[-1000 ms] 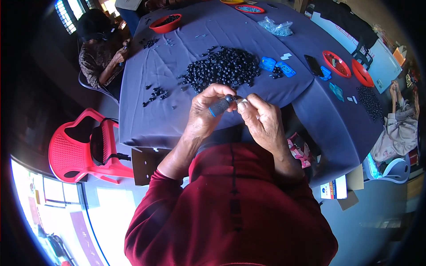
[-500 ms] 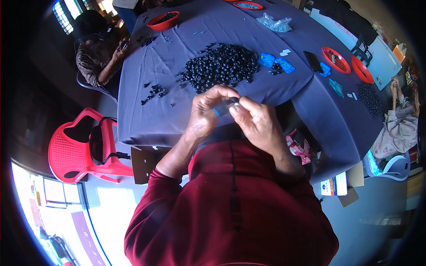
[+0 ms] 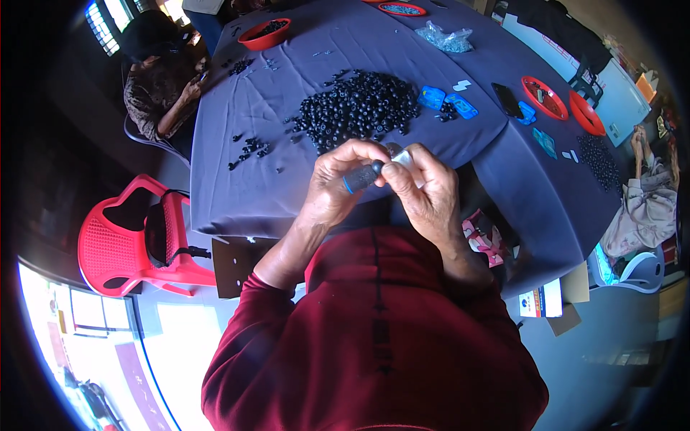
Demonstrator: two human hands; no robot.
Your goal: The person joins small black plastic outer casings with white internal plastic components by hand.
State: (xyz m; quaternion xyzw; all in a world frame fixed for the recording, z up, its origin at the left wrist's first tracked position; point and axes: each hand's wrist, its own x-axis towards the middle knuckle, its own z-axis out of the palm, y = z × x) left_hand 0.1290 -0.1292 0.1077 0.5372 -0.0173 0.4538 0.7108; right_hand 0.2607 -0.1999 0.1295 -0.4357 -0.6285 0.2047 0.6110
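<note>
My left hand point(image 3: 332, 183) is closed in a pinch, a dark finger sleeve with a blue rim point(image 3: 361, 177) over its thumb. Its fingertips meet those of my right hand point(image 3: 431, 188) above the table's near edge. Between the right thumb and fingers sits a small flat whitish piece point(image 3: 405, 159). A small dark piece point(image 3: 393, 149) shows at the fingertips; which hand grips it is unclear. Just beyond the hands lies a large heap of small round black parts point(image 3: 356, 108). Several similar loose parts point(image 3: 250, 148) are scattered to its left.
On the grey cloth-covered table point(image 3: 237, 194) are a red bowl point(image 3: 251, 42), blue packets point(image 3: 461, 106), a clear bag point(image 3: 444, 37), a phone point(image 3: 507, 100) and red trays point(image 3: 544, 98). A red chair point(image 3: 118, 233) stands left. Other people sit at both sides.
My right hand has turned and shifted slightly right, exposing the whitish piece. My left thumb's sleeve has tilted and now shows more fully.
</note>
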